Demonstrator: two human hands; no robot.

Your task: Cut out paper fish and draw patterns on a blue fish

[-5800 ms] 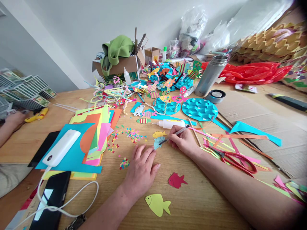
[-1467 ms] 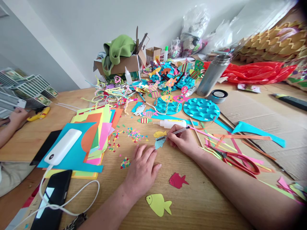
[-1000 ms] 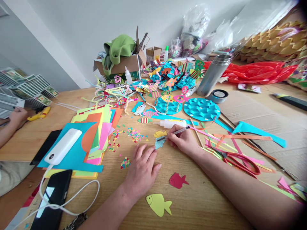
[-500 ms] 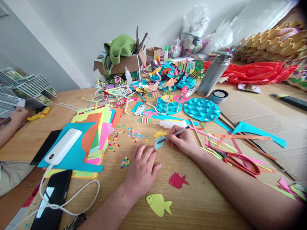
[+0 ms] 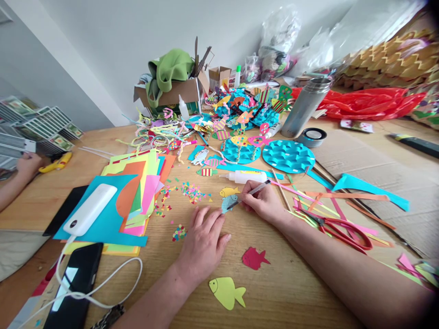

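A dark pen (image 5: 255, 188) is gripped in my right hand (image 5: 260, 201), its tip down on a small light-blue paper fish (image 5: 229, 203) with scale lines drawn across its body. My left hand (image 5: 205, 237) lies flat with fingers stretched out, fingertips at the lower edge of that fish. Just above it is a yellow-orange paper fish (image 5: 228, 192). A red paper fish (image 5: 255, 258) and a larger lime-yellow one (image 5: 227, 293) lie on the wood nearer to me, right of my left hand.
Stacked coloured paper (image 5: 137, 196) bears a white power bank (image 5: 91, 210); a phone (image 5: 75, 283) lies below. A glue bottle (image 5: 245, 177), red-handled scissors (image 5: 343, 233), paper strips and a steel flask (image 5: 305, 109) stand around. At far left, another person's hand (image 5: 29, 165) holds something.
The pen tip has shifted slightly down on the light-blue fish. My left hand stays in place. The other person's hand at far left has moved a little.
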